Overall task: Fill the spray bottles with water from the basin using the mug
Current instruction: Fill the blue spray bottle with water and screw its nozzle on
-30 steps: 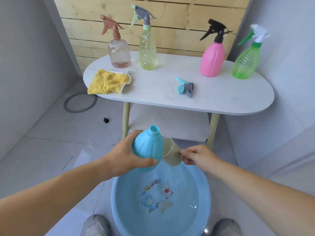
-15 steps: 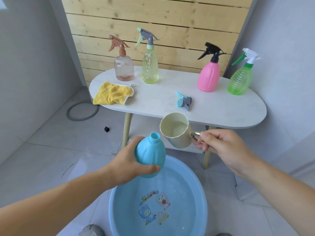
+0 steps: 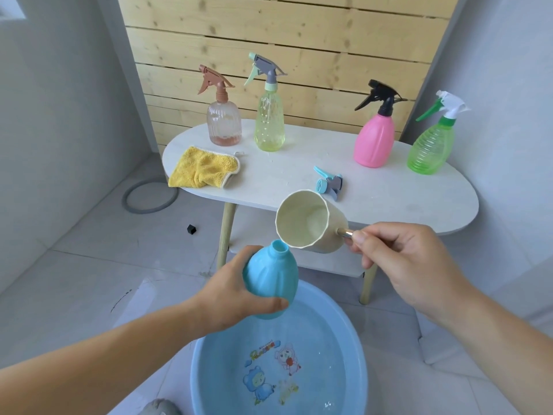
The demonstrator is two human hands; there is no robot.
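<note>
Before the white desk [image 3: 389, 193], over the blue basin [image 3: 209, 372] of water, uncapped blue bottle [image 3: 270, 283] with left grip [image 3: 227, 298] wrapped round its body, cream mug [image 3: 302, 223] tipped just above its mouth, right grip [image 3: 404, 259] pinching the metal handle [image 3: 345, 233].

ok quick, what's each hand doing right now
Left hand: closed around the blue bottle, holding it over the basin.
Right hand: pinching the handle of the cream mug, tilted toward the bottle's open neck.
</note>
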